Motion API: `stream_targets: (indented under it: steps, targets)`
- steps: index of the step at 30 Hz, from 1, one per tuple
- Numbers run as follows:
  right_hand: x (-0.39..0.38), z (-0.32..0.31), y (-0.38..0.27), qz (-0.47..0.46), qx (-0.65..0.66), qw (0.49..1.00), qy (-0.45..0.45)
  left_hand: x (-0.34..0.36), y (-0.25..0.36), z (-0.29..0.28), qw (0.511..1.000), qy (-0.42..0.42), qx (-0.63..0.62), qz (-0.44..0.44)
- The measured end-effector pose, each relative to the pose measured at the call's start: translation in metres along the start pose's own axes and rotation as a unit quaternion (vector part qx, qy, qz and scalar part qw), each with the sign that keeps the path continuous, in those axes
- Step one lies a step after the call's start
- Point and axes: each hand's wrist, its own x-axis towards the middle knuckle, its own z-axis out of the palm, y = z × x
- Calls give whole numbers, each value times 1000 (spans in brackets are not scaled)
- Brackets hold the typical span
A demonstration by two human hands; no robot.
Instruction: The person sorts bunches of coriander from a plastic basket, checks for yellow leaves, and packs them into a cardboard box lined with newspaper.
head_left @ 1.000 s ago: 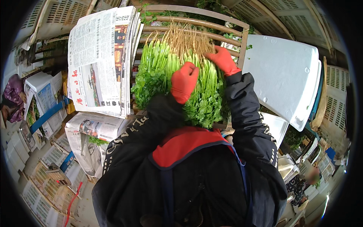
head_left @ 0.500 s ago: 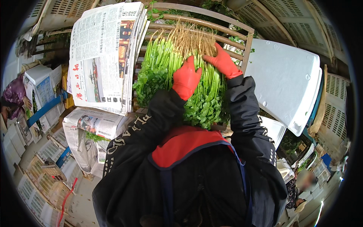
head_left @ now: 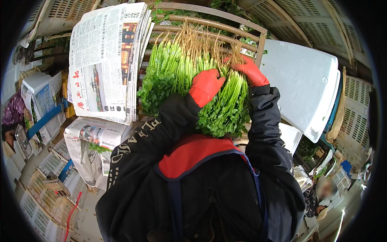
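Observation:
Long leafy greens that look like celery [head_left: 161, 60] lie side by side on a slatted wooden rack, brown roots away from me and leaves toward me. My right hand [head_left: 250, 71], in an orange-red rubber glove, is closed round the root end of a bundle at the right side of the row. My left hand [head_left: 206, 86], gloved alike, has its fingers curled onto the stalks just left of that bundle. Its fingertips are partly hidden among the stems. The bundle's leaves hang down toward my red apron [head_left: 197, 159].
A thick stack of newspapers [head_left: 98, 64] lies at the left of the rack [head_left: 261, 48]. Below it sits a newspaper-wrapped parcel [head_left: 86, 155] with greens showing. White foam lids [head_left: 300, 80] stand at the right. Other people are at the far left and lower right.
Both hands have moved right along the row. My right hand has closed round the rightmost bundle, and my left fingers have curled in. Stalks now part between that bundle and the rest.

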Motion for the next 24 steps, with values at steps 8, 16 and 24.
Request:
stream_targets:
  steps: [8,16,24]
  targets:
    - [-4,4,-8,10,16,999,40,3,-14,20,997,48,-63,18]
    - [6,-2,-10,37,-192,977,90,6,-11,23,971,32,-224,-77]
    - [-31,3,0,-45,113,978,169,5,-17,14,976,18,-199,-90]
